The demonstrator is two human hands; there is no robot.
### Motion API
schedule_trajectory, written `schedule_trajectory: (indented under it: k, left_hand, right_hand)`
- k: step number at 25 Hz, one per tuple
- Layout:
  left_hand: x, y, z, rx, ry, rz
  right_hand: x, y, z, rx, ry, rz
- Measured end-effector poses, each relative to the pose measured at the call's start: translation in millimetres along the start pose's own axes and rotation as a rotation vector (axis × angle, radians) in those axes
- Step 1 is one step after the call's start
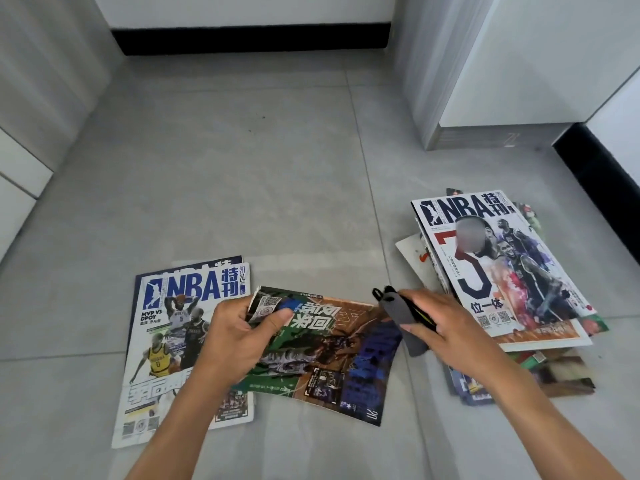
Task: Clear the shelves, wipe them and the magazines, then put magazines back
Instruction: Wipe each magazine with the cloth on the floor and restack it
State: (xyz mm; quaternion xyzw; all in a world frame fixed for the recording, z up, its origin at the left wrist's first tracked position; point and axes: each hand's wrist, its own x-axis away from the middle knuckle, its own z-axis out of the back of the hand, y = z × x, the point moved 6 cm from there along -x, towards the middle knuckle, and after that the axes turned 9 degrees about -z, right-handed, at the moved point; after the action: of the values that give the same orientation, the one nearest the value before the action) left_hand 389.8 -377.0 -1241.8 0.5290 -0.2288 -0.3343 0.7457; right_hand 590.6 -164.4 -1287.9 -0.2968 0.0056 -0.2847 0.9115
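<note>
Grey tiled floor (242,168) w/ grout lines; white wall (242,8), black skirting (249,39); white cabinet (519,64) at right.

green-orange magazine (322,355) held sideways between floor stacks (502,271), dark cloth (401,313) touching it.

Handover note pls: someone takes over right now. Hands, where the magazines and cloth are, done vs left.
Left hand grips the corner of the green-cover magazine, held over the floor.
Right hand holds the grey cloth at that magazine's right edge.
Left pile: a few NBA magazines flat on the floor, likely already wiped.
Right pile: a larger, untidy stack, probably awaiting wiping.
Done: magazines are off the shelves.
Left: wipe this one and the right pile, then reshelve. Shelves are not in view.
</note>
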Motion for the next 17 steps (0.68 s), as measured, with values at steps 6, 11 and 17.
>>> schedule_trajectory:
  k: [6, 11, 17]
  left_hand:
    - [1, 5, -26, -0.202, -0.184, -0.125]
    - [-11, 21, 5, -0.163, -0.010, -0.093]
    - [-16, 60, 17, -0.145, 0.221, -0.266]
  right_hand:
    - [-15, -101, -19, -0.091, 0.087, 0.263]
    - [-11, 9, -21, -0.090, 0.294, -0.060]
    - [-18, 4, -12, -1.197, 0.521, -0.531]
